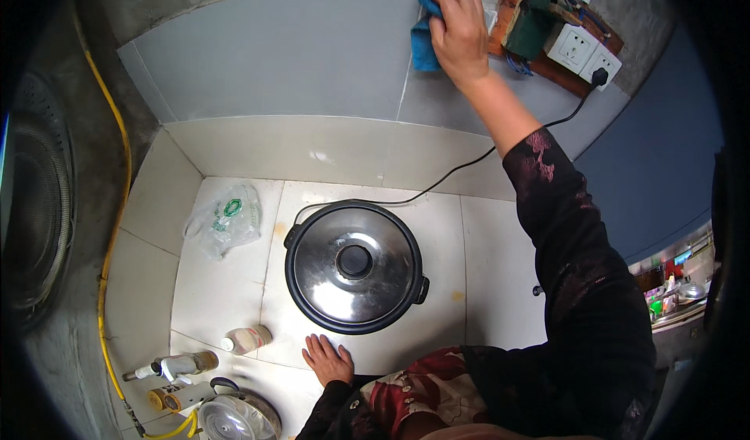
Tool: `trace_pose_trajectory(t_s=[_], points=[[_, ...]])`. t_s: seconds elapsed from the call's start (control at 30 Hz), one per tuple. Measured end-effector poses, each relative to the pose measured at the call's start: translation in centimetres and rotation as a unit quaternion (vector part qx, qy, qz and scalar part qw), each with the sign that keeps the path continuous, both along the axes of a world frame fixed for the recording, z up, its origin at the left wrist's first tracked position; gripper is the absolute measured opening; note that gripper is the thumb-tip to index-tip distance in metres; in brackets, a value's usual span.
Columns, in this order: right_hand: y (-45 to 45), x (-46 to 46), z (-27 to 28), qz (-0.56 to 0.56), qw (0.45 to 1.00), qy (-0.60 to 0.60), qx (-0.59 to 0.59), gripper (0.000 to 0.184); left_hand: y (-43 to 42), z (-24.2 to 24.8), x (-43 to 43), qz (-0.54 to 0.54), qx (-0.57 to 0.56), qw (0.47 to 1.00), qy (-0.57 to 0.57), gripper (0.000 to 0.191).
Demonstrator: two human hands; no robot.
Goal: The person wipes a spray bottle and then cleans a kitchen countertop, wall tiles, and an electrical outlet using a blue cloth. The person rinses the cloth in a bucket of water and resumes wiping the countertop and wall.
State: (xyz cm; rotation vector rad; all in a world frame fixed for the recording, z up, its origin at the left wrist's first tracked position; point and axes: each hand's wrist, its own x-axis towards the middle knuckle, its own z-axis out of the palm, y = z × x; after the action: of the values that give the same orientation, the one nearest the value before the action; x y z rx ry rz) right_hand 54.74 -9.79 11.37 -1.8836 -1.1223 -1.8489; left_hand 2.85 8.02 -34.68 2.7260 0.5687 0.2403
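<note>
My right hand (463, 35) is raised to the wall, its fingers closed on a blue cloth (426, 44) pressed against the upper grey wall tiles (269, 53). My left hand (329, 361) rests flat on the white tiled counter (498, 264), fingers a little apart and holding nothing. Just beyond it stands a round electric pan (353, 267) with a black rim, a shiny metal lid and a black knob. Its black cord (454, 173) runs behind my right forearm to a wall socket (599, 68).
Wooden-backed sockets and loose blue wires (518, 65) are right of my raised hand. A plastic bag (231, 217) lies back left. Bottles (246, 340) and a lidded pot (240, 419) stand front left. A yellow hose (123, 141) runs down the left wall.
</note>
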Motion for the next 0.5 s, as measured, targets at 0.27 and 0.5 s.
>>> trace_pose_trajectory(t_s=[0.27, 0.5], points=[[7.7, 4.3, 1.3, -0.064, 0.997, -0.004, 0.035, 0.033, 0.2, -0.4, 0.0, 0.001, 0.008, 1.0, -0.007, 0.059], [14.1, 4.6, 0.8, 0.025, 0.999, -0.021, 0.023, 0.037, 0.3, -0.4, 0.0, 0.005, 0.005, 1.0, -0.006, 0.06]])
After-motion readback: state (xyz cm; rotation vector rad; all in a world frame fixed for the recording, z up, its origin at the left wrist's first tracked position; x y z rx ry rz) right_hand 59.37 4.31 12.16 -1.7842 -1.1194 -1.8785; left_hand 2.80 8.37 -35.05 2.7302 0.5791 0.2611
